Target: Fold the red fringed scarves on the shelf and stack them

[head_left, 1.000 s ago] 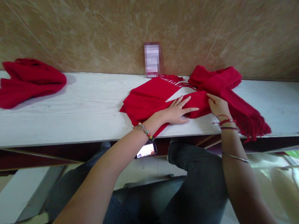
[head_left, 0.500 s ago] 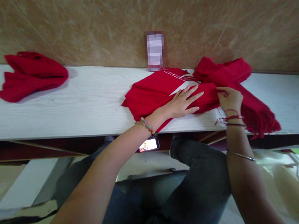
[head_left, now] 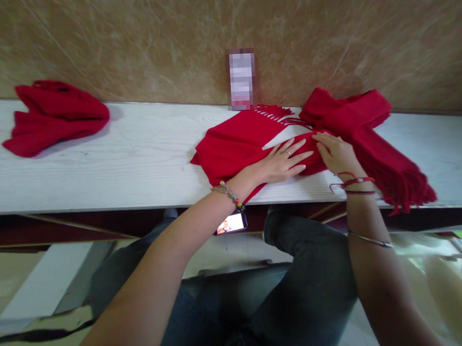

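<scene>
Left hand (head_left: pixel 282 161): fingers spread, flat on red fringed fabric scarf (head_left: pixel 233 147). Right hand (head_left: pixel 337 152): half-curled at its folded end; pinch cannot be confirmed.

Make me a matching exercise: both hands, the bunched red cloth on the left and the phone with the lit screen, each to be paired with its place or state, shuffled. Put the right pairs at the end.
Things
1. Left hand
2. Right hand
3. Bunched red cloth
4. Phone with the lit screen

Places and states
A. Fingers bent, at the right end of the folded part of the middle red scarf
B. On the left part of the white tabletop, apart from both hands
C. Seen just below the tabletop's near edge
D. Fingers spread, laid on the middle red scarf

Pairs: 1-D, 2-A, 3-B, 4-C
</scene>
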Available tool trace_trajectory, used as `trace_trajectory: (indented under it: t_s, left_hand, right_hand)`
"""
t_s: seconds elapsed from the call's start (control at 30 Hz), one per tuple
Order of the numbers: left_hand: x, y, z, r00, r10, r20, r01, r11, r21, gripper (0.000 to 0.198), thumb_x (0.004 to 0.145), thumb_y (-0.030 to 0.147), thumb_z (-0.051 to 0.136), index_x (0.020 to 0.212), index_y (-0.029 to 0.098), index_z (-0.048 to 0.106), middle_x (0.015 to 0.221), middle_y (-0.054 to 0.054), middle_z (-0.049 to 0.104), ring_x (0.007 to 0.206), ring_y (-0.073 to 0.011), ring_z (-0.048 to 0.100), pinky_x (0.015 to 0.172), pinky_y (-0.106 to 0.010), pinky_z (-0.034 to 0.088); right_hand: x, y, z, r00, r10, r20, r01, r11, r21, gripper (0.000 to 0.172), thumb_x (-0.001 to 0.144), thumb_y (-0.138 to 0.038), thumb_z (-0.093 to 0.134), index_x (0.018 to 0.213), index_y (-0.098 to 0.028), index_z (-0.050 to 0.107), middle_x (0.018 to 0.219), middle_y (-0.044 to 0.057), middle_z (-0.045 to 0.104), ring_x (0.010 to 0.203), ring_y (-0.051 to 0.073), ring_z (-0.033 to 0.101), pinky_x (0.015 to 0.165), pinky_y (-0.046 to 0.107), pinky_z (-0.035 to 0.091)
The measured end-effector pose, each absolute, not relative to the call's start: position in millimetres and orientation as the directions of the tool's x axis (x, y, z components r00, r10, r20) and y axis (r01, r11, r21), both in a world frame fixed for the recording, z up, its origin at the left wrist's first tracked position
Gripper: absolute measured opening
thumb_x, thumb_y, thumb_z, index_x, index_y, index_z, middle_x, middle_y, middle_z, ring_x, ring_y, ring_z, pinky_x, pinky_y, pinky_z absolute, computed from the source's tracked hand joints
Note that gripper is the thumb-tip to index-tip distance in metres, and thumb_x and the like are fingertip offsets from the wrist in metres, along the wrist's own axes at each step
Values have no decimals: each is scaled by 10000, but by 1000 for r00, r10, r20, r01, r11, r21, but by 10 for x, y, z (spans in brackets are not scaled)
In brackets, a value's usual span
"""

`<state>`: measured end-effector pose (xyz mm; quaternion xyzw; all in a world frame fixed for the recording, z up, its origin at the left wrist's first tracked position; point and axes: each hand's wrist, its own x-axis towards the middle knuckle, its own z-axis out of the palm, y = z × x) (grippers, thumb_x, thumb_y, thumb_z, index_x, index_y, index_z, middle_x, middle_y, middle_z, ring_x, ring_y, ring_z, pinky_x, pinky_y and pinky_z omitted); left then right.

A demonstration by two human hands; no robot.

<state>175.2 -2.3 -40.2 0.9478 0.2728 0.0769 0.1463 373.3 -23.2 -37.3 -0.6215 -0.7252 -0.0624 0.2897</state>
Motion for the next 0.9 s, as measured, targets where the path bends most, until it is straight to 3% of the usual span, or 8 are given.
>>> trace_trajectory:
  t_s: [0.1, 0.2, 0.37, 0.53, 0.7, 0.9]
  left_hand:
    - [1752, -31, -390, 830, 556, 44, 515, -795, 322, 503, 963, 376, 238, 1457, 314, 169, 1553, 34, 2, 1412, -213, -53, 1137, -420, 41]
    - [1749, -25, -394, 836, 548, 38, 510, -800, 315, 496, 965, 369, 229, 1455, 318, 173, 1552, 44, 9, 1411, -208, -63, 1139, -409, 45]
    - [1746, -5, -415, 840, 539, 59, 499, -811, 305, 496, 965, 368, 234, 1455, 317, 176, 1553, 33, 22, 1413, -217, -43, 1135, -416, 74]
    - [1746, -7, -406, 830, 553, 66, 511, -803, 306, 492, 966, 367, 224, 1453, 302, 194, 1552, 25, 51, 1415, -211, -14, 1137, -408, 77]
    - [1746, 5, -428, 828, 555, 79, 508, -803, 312, 487, 962, 350, 230, 1446, 309, 205, 1552, 30, 34, 1415, -199, -26, 1139, -408, 60]
    - [1753, 3, -419, 830, 551, 83, 501, -803, 322, 481, 963, 341, 242, 1443, 312, 218, 1550, 25, 79, 1416, -202, -9, 1136, -408, 73]
  right_hand:
    - [3810, -179, -457, -63, 907, 415, 946, 187, -265, 385, 840, -227, 372, 1133, -196, 620, 1239, 96, 599, 1205, 255, 502, 1007, 523, 361]
    - [3954, -171, -520, 4, 911, 413, 944, 132, -301, 412, 826, -220, 369, 1151, -171, 617, 1261, 107, 582, 1208, 237, 499, 1027, 434, 369]
    - [4002, -287, -434, 208, 866, 456, 936, -42, -348, 420, 794, -176, 369, 1095, -143, 659, 1101, 126, 672, 1040, 240, 617, 941, 356, 447]
    - [3786, -367, -275, 101, 758, 644, 930, 158, -332, 428, 810, -155, 348, 1117, -147, 646, 1182, 90, 636, 1140, 196, 561, 1003, 353, 415]
    - [3805, -277, -395, -6, 874, 486, 938, 173, -301, 394, 788, -168, 399, 1069, -222, 671, 1109, 49, 677, 1097, 232, 590, 983, 435, 431]
    - [3976, -303, -459, 188, 887, 422, 956, -67, -286, 435, 788, -158, 372, 1108, -156, 666, 1094, 102, 679, 1027, 245, 624, 941, 368, 454]
